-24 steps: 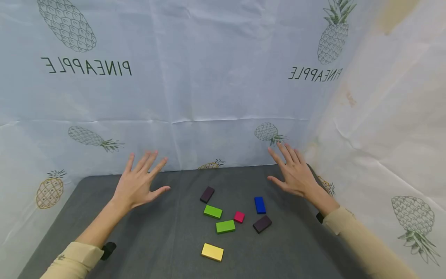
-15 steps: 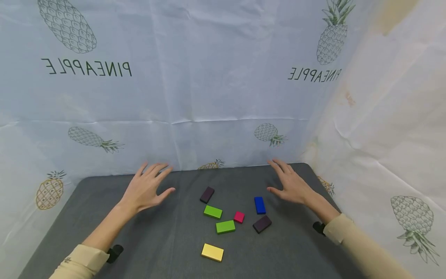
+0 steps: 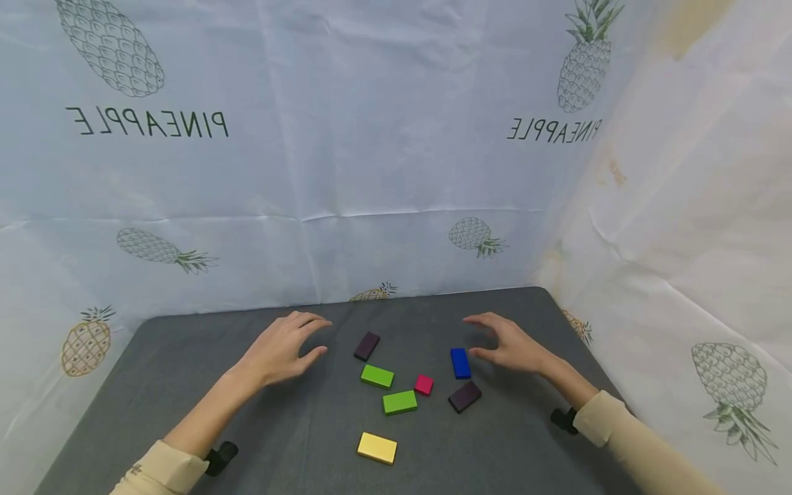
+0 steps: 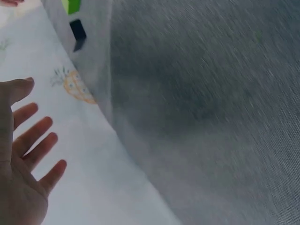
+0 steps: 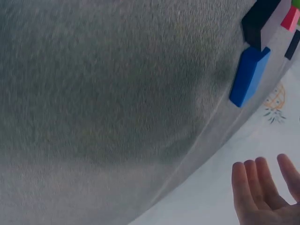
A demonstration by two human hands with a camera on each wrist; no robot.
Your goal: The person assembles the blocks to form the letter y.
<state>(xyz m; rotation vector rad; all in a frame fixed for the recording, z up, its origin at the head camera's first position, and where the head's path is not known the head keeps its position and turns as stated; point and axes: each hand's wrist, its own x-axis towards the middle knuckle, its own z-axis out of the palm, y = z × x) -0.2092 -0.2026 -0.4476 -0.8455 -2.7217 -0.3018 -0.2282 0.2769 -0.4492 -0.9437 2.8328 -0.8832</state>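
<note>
Above the table's left half hovers my left hand [image 3: 281, 350], fingers spread loosely and holding nothing. Nearest to it lies a dark purple block [image 3: 367, 346]. My right hand [image 3: 510, 344], also holding nothing, is just right of a blue block [image 3: 460, 363], with thumb and fingers apart. Below the blue block is a second dark block [image 3: 465, 397]. Between the hands lie two green blocks, one upper [image 3: 377, 376] and one lower [image 3: 400, 402], and a small red block [image 3: 423, 385]. A yellow block [image 3: 377, 448] lies closest to me. The left wrist view shows relaxed, parted fingers [image 4: 35, 140].
The blocks lie flat on a dark grey table [image 3: 297, 447]. White cloth [image 3: 371, 172] printed with pineapples hangs behind the table and along its right side. Each wrist wears a black device, such as the one on the left wrist [image 3: 221, 458].
Both hands have come down and inward from the table's far edge, and their fingers have gone from widely spread to more bent. All the blocks stay in place.
</note>
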